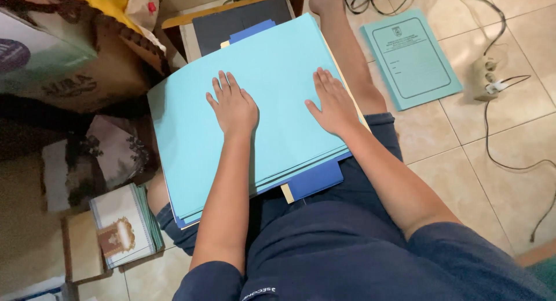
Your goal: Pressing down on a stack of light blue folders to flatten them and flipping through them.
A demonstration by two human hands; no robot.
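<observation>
Both of your hands lie flat and open, palms down, fingers spread, so neither grip is closed on anything. Your left hand (233,107) presses the middle of the top light-blue paper sheet (272,75), and your right hand (333,104) presses the same sheet nearer its right edge. The two are near each other but apart.

That sheet tops a loose stack of light-blue paper folders (191,179), which rests across your lap, tilted a little, with its lower left corner hanging past your thigh. Under it a darker blue folder (315,182) and a cream sheet edge (286,192) stick out at the bottom, so the layers are already out of line.

The risk, as I judge it: you hold the pile by downward pressure alone. If you lift one palm or push sideways, the smooth sheets could fan out and slide off your knee onto the tiled floor (452,139). Pressing while shifting could also crease the top sheet.

Further out, a separate teal printed booklet (411,57) lies on the floor well to the right of your right hand, with a white power strip and cables (485,78) beyond it. At your left sit a cardboard box (87,63) and a small stack of cards with a gold emblem (124,225).
</observation>
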